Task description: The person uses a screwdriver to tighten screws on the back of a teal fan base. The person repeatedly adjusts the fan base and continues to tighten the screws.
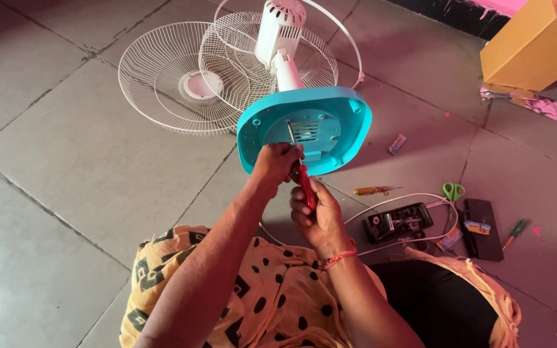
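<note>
Turquoise fan base [330,122] lying tipped on the floor [53,148], left hand [277,162] steadying the red-handled screwdriver [304,183], right hand [317,216] gripping its handle.

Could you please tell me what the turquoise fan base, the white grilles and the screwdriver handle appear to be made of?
The turquoise fan base looks like moulded plastic: smooth, rounded edges, soft sheen. The white grilles seem to be thin coated metal wire, judging by the fine radial spokes. The screwdriver in the right hand has a red, probably plastic, handle and a grey metal shaft, which the left hand steadies.
</note>
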